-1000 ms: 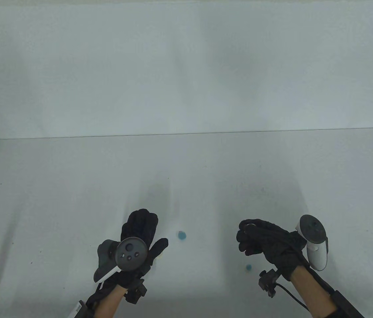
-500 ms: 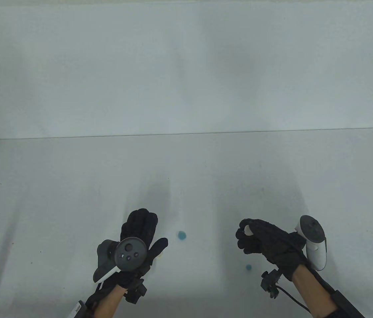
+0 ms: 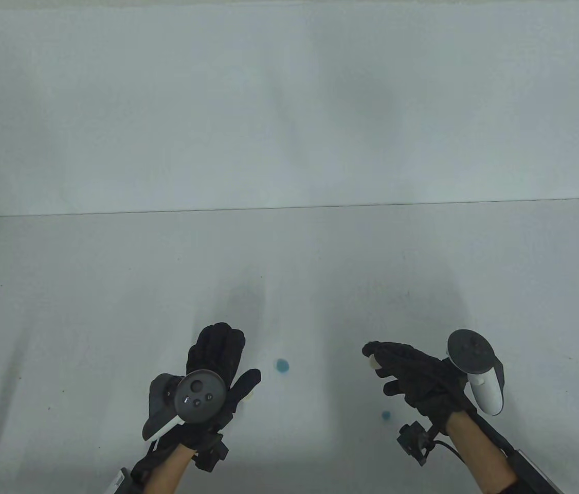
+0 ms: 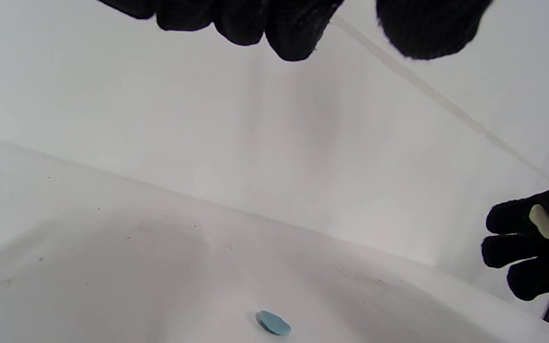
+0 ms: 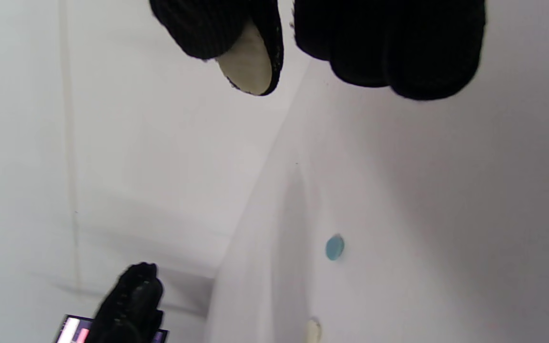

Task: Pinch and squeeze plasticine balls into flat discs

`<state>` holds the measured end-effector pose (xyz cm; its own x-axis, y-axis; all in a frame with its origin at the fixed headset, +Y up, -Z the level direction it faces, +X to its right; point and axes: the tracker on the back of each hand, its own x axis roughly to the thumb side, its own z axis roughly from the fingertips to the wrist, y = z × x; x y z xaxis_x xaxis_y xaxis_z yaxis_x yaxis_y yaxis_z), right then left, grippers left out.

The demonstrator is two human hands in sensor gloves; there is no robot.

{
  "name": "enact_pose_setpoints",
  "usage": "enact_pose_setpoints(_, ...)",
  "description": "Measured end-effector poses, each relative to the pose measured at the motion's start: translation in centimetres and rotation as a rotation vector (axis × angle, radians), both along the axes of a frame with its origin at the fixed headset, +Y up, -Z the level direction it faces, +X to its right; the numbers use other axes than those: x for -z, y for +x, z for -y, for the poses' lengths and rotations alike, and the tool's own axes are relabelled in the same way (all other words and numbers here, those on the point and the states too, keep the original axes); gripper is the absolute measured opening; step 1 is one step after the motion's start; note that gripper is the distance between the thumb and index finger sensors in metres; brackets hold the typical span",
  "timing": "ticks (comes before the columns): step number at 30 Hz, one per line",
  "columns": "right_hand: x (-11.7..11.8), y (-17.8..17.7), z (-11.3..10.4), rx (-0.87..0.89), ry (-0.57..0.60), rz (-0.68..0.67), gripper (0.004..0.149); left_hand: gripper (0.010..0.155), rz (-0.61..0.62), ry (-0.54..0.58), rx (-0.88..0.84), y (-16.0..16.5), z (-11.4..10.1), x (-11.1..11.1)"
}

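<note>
The right hand point(image 3: 413, 378) is raised a little above the white bench point(image 3: 89, 309), its thumb and forefinger pinching a pale cream plasticine piece point(image 3: 373, 362); in the right wrist view that piece point(image 5: 247, 62) looks flattened, pressed against the thumb pad, with the other fingers point(image 5: 398, 47) curled just beside it. The left hand point(image 3: 215, 370) lies palm down on the bench with its fingers point(image 3: 217, 342) straight and together, thumb spread to the side, gripping nothing. A second small cream piece point(image 5: 311, 330) sits on the bench by the left thumb; only its edge point(image 3: 251, 396) shows in the table view. A blue disc point(image 3: 282, 366) lies flat on the bench between the two hands, nearer the left; in the left wrist view it point(image 4: 274, 323) looks thin and flattened. A smaller blue piece point(image 3: 385, 415) lies on the bench close below the right hand; its shape cannot be told.
</note>
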<state>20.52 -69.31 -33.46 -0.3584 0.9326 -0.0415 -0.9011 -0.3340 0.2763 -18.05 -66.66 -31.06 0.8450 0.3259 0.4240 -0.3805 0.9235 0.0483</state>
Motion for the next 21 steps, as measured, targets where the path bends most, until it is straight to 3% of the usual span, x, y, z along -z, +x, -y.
enact_pose_setpoints(10,1.9,-3.6,-1.0,-0.269,0.1,-0.007,0.046,0.077,0.007,0.014,0.002,0.1,-0.1,-0.1)
enact_pose_setpoints(21,4.7,-7.2,1.1,-0.469,0.137,-0.002,0.042,0.077,0.012,0.021,-0.002,0.1,-0.2,-0.2)
